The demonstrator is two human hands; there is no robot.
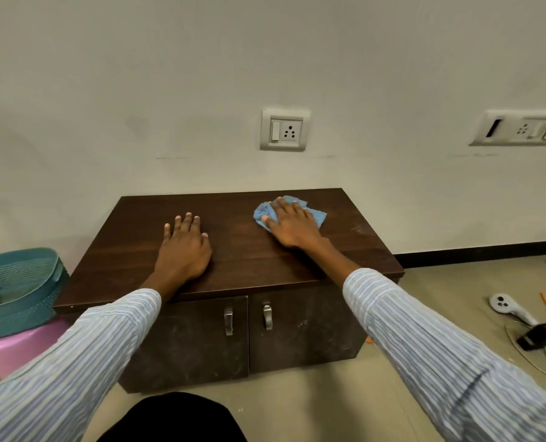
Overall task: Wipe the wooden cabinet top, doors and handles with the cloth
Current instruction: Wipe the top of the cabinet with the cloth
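A low dark wooden cabinet stands against the wall; its top (243,260) is bare except for my hands and the cloth. My right hand (292,224) lies flat with straight fingers on a crumpled blue cloth (316,216) at the back right of the top and presses it down. My left hand (184,250) rests flat on the wood at the middle left, fingers spread, holding nothing. Below the front edge are two shut doors, left (188,342) and right (303,333), each with a metal handle, left (228,320) and right (267,316).
A teal mesh basket (16,288) sits on a pink tub (16,349) to the cabinet's left. On the floor at right lie a white controller (507,306), a black device (541,336) and cables. Wall sockets (284,130) sit above the cabinet. My dark knee (172,419) is in front.
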